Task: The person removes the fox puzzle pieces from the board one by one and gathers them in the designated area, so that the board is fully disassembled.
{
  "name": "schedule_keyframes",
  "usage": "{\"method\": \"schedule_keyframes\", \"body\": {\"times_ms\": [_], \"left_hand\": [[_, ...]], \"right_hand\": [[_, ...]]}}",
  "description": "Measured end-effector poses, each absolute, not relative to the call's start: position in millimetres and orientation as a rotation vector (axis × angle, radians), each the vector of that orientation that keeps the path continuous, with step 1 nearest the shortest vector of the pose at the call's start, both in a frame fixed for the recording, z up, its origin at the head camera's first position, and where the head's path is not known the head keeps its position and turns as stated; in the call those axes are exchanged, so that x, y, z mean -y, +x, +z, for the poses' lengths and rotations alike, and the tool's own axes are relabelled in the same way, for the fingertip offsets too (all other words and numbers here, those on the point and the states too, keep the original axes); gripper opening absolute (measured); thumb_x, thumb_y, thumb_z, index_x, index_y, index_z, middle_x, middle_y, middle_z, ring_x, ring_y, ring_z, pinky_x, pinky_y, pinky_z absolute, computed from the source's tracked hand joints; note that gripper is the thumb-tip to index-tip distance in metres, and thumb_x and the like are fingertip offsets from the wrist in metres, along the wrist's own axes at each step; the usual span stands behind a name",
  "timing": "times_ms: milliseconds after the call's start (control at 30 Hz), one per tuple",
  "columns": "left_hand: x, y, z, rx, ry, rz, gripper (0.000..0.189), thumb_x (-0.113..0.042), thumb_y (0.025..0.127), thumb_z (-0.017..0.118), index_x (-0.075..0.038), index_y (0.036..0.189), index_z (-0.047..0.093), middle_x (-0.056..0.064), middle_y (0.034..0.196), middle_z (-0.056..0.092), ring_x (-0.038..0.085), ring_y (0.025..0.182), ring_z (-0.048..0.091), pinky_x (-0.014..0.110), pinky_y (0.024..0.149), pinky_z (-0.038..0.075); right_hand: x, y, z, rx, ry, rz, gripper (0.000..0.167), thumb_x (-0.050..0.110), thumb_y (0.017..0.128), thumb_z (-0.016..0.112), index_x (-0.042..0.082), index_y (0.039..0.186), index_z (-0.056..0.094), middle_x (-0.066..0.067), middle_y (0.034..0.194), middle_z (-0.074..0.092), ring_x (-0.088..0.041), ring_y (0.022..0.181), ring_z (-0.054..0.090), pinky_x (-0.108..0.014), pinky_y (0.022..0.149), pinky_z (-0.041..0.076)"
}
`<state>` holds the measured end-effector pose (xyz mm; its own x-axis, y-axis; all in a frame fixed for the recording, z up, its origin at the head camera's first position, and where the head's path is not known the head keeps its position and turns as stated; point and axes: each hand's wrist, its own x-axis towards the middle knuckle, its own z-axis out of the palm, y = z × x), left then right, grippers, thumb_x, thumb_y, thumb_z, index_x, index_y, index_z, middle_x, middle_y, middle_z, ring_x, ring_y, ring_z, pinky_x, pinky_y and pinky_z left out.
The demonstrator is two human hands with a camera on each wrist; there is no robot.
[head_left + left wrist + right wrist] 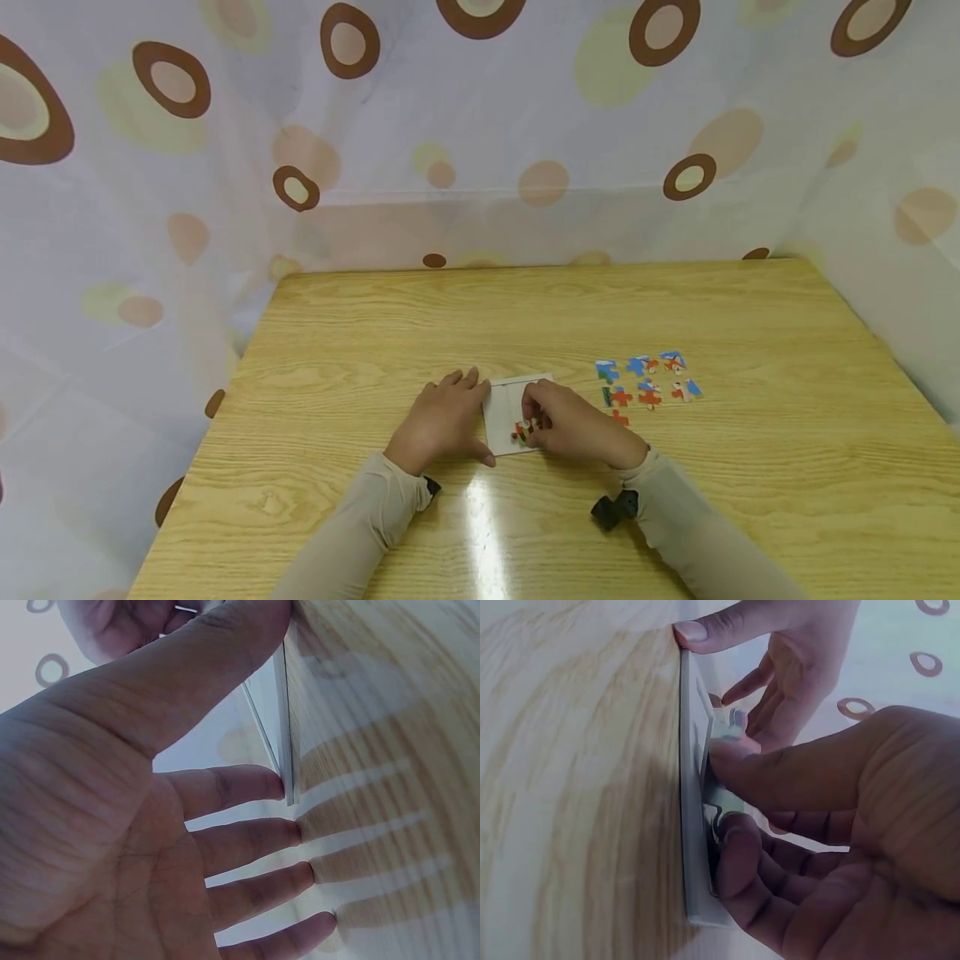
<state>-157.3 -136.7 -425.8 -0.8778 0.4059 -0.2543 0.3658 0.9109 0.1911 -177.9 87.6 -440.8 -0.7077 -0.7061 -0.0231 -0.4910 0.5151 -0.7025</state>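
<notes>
A square white puzzle tray [498, 412] with a raised rim lies on the table. My left hand [444, 421] rests at its left side, fingers spread and fairly straight; in the left wrist view the index fingertip [271, 784] meets the tray's corner. Over the tray's right part, my right hand [577, 423] pinches a jigsaw piece [731, 802] between thumb and curled fingers, close to the tray's surface. Red, yellow and dark puzzle artwork [521, 432] shows at the tray's near right; the fingers hide part of it, so I cannot tell how many pieces are there.
Several loose jigsaw pieces [648, 393] in blue, red and green lie in rough rows to the right of the tray. One red piece [619, 417] is partly behind my right hand. The wooden table [360, 333] meets a patterned cloth [480, 225] at its back.
</notes>
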Motion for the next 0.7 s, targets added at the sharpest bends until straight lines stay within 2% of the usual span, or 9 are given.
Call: {"method": "schedule_keyframes", "body": {"times_ms": [300,700], "left_hand": [[137,-157,-426,-2.784,0.577,0.185,0.11,-0.059,0.069,0.091,-0.008,0.155,0.047,0.017,0.163,0.037,0.038,0.147,0.037,0.058,0.11,0.041],[138,-157,-425,-2.784,0.599,0.191,0.11,-0.059,0.068,0.091,-0.008,0.155,0.047,0.018,0.162,0.039,0.039,0.146,0.039,0.058,0.109,0.042]], "right_hand": [[-97,-183,-445,-2.304,-0.971,-1.103,0.021,0.001,0.091,0.076,0.008,0.091,0.056,0.002,0.079,0.054,-0.01,0.069,0.049,-0.026,0.063,0.042],[-123,-177,-441,-2.319,-0.933,-1.222,0.017,0.005,0.096,0.073,0.01,0.091,0.058,0.002,0.08,0.057,-0.013,0.068,0.051,-0.026,0.061,0.043]]}}
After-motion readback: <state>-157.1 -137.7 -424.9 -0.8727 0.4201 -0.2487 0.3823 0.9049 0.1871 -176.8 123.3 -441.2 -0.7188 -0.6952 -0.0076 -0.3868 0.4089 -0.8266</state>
